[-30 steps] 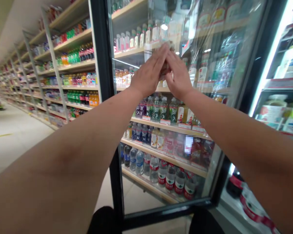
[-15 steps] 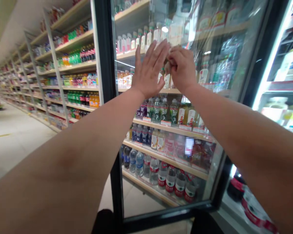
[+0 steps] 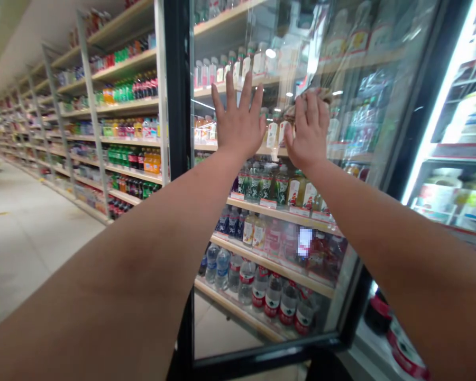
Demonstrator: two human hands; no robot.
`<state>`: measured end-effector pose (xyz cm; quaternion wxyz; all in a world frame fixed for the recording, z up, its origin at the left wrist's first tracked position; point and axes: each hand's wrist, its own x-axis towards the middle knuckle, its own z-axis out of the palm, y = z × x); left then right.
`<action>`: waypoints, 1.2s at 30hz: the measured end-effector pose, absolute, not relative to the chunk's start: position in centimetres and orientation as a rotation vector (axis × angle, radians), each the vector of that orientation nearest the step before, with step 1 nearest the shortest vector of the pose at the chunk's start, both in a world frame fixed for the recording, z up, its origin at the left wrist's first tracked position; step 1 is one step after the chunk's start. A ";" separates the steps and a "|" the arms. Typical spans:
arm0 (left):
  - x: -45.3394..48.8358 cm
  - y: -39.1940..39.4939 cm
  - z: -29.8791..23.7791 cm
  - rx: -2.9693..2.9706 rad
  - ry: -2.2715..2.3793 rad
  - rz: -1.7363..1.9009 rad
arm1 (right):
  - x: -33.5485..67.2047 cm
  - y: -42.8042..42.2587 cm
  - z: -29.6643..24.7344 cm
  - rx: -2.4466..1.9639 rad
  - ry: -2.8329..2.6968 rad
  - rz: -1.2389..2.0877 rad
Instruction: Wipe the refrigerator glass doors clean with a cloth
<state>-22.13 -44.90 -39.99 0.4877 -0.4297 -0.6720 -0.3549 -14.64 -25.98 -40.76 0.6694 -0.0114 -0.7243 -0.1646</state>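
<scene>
A glass door (image 3: 257,328) in a black frame stands in front of me. My left hand (image 3: 239,119) lies flat on the pane with its fingers spread, holding nothing. To its right, my right hand (image 3: 310,129) presses a crumpled beige cloth (image 3: 326,96) against the glass. Part of the cloth sticks out above and beside the fingers, while the rest is hidden under the hand. Rows of bottles (image 3: 272,293) show in the pane on wooden shelves; I cannot tell how much is reflection.
Long shelving (image 3: 93,114) with coloured drink bottles runs away on the left beside a pale floor (image 3: 19,254). On the right is a lit cooler with large jugs (image 3: 440,193). Low at the right stand red-labelled bottles (image 3: 408,349).
My hands were close together, the right one bunched around the cloth. Now they are apart: the right hand has moved right and lower and flattened over the cloth, and the left fingers are spread wider.
</scene>
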 end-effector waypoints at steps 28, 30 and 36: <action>-21.6 -45.8 -40.5 -0.912 -1.626 -0.644 | -16.7 -26.0 -40.5 0.296 -1.536 -0.227; -21.8 -45.7 -40.5 -0.911 -1.608 -0.648 | -16.5 -25.9 -40.1 0.241 -1.508 -0.167; -22.2 -45.4 -40.7 -0.870 -1.508 -0.618 | -16.1 -26.6 -41.0 0.229 -1.502 -0.149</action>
